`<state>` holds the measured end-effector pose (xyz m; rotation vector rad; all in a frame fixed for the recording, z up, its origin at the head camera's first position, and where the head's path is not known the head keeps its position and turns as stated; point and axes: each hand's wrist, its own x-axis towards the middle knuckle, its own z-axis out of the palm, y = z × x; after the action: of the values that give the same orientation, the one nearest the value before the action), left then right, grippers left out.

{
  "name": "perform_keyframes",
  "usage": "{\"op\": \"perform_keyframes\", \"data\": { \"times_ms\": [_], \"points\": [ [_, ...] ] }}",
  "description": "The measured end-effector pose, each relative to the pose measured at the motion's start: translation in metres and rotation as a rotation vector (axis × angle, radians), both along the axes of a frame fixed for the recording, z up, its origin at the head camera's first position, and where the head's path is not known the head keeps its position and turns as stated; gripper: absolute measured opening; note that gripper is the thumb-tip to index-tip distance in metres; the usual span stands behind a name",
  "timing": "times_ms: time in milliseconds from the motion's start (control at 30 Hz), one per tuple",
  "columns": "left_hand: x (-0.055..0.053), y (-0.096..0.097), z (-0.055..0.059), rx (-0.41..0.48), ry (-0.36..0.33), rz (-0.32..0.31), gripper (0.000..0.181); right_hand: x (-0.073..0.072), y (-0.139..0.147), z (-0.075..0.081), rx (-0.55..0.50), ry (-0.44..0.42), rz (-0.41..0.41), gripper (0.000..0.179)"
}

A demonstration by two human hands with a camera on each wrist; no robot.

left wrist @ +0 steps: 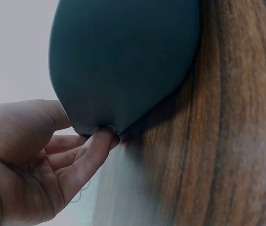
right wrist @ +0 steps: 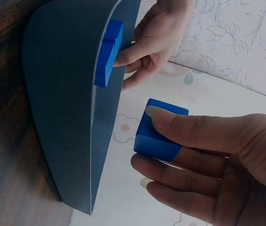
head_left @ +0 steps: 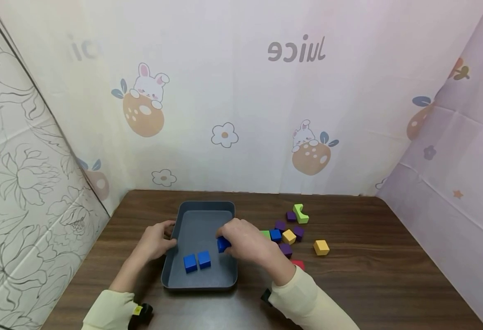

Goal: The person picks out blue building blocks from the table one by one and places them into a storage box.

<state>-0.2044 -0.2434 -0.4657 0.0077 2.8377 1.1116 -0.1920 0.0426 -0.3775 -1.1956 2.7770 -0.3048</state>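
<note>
Between the thumb and fingers of my right hand (head_left: 247, 240) a blue cube (right wrist: 156, 134) is pinched, held above the right side of the grey tray (head_left: 200, 289) in the head view. Two more blue cubes, a left one (head_left: 189, 263) and a right one (head_left: 204, 259), lie side by side on the tray floor. My left hand (head_left: 155, 240) grips the tray's left side, its thumb over the rim and its fingers against the outer wall (left wrist: 123, 56). In the right wrist view the left hand (right wrist: 156, 44) shows beyond the tray.
Right of the tray lie several loose blocks: a green arch (head_left: 300, 214), purple cubes such as one (head_left: 285, 250), a blue cube (head_left: 275, 235), a yellow cube (head_left: 321, 247) and a partly hidden red block (head_left: 298, 264). A printed curtain (head_left: 241, 101) stands behind the wooden table (head_left: 373, 284).
</note>
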Motion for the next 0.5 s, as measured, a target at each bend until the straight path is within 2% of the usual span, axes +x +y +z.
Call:
{"op": "perform_keyframes", "data": {
  "times_ms": [300,500],
  "points": [
    [0.002,0.001,0.001,-0.002,0.013,-0.004,0.059,0.001,-0.007,-0.008,0.020,-0.032,-0.004,0.029],
    [0.002,0.001,0.002,-0.010,0.017,-0.009,0.059,0.003,-0.012,-0.016,0.039,-0.023,0.016,0.026]
  ]
}}
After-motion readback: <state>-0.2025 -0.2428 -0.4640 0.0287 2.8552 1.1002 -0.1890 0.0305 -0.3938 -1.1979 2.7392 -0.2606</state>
